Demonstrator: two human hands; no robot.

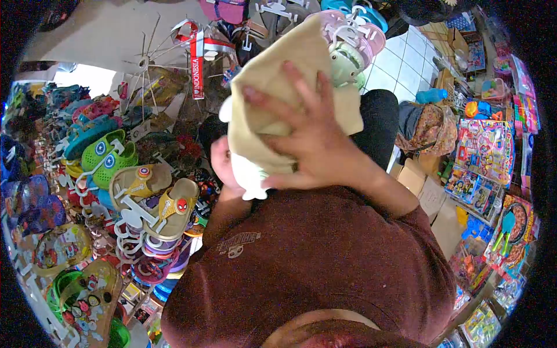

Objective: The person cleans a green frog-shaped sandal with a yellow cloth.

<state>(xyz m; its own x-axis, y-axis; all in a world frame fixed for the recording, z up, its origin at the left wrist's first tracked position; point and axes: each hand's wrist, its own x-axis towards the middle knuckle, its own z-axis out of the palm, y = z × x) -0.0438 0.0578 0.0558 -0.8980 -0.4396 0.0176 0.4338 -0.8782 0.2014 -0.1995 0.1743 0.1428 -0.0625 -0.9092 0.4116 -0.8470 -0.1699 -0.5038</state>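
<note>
A beige cloth (278, 64) is spread over a white object with rounded lobes (249, 176), whose edge shows at the lower left and whose kind stays hidden. My left hand (223, 165) grips the white object from its left side, fingers partly behind it. Across the front of the cloth lies my right hand (307, 130), blurred, its fingers stretched apart and its palm on the fabric. Its thumb side is close to the white lobes. Both hands are in front of my chest, above my dark-clothed knee (377, 124).
Hanging sandals (159, 203) and green clogs (109, 156) crowd my left. Pink and green footwear (348, 58) is just beyond the cloth. Packaged toys (484, 151) line the right, with a cardboard box (412, 174) nearer me. A red-and-white lanyard (197, 66) hangs ahead.
</note>
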